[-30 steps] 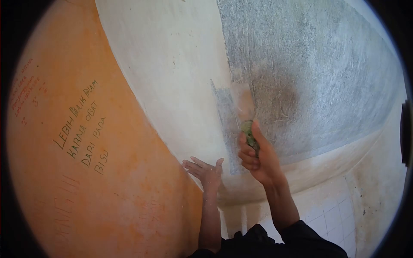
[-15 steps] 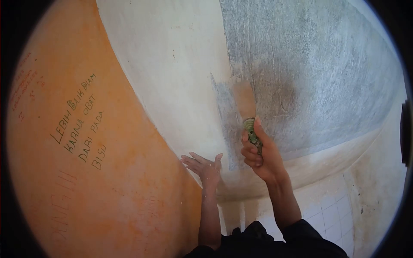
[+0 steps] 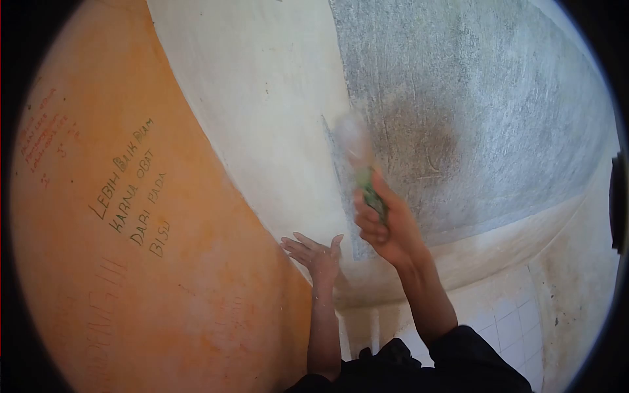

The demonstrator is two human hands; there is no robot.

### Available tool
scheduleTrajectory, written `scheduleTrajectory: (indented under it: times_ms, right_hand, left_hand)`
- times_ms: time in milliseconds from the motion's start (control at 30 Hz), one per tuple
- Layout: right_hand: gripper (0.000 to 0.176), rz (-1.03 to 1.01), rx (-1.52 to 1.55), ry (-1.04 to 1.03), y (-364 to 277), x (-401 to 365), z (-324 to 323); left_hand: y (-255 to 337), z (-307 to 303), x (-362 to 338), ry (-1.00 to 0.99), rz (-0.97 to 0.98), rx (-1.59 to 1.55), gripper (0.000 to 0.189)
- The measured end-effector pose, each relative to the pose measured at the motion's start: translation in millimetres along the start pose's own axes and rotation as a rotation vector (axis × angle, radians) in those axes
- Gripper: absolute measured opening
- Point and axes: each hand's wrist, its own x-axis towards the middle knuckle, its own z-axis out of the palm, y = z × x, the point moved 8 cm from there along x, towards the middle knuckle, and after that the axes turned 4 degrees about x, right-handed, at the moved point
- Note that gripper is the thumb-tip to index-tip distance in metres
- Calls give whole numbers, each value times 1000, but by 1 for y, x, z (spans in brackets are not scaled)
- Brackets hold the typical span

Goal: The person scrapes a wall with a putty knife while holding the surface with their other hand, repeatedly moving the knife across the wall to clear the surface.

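Observation:
My right hand [image 3: 383,223] is wrapped around the green handle of a scraper [image 3: 356,145], whose flat blade is blurred by motion. The blade overlaps the left border of a rough grey patch [image 3: 511,118], right beside the cream-white paint [image 3: 262,98] of the wall. Lower and to the left, my left hand [image 3: 318,259] lies against the white wall with fingers spread and nothing in them. Its fingertips reach close to the line where the white meets an orange wall [image 3: 216,281].
Green handwriting [image 3: 131,187] and fainter red writing [image 3: 46,131] mark the orange wall at left. Below the white wall, pale square tiles [image 3: 511,327] show past my right arm. A dark object [image 3: 618,203] stands at the far right edge.
My right hand and the scraper have shifted left and slightly up, the blade now smeared by motion. My left hand keeps its spread pose; the whole view has shifted a little.

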Motion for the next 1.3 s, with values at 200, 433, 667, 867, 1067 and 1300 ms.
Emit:
scheduleTrajectory:
  times_ms: [200, 433, 667, 867, 1067, 1300]
  right_hand:
    - [39, 0, 88, 77, 7, -8, -26]
    - [41, 18, 69, -1, 1, -4, -15]
    - [42, 1, 88, 58, 9, -13, -19]
    - [43, -2, -1, 77, 1, -6, -24]
    - [43, 1, -11, -10, 0, 4, 5]
    - [47, -150, -256, 32, 7, 3, -20]
  left_hand:
    - [1, 2, 0, 31, 15, 11, 126]
    - [7, -5, -1, 72, 57, 19, 125]
    - [3, -8, 2, 13, 25, 11, 124]
    - [14, -11, 2, -17, -11, -16, 121]
    - [41, -60, -12, -19, -22, -218, 103]
    - [131, -144, -15, -238, -8, -1153, 61]
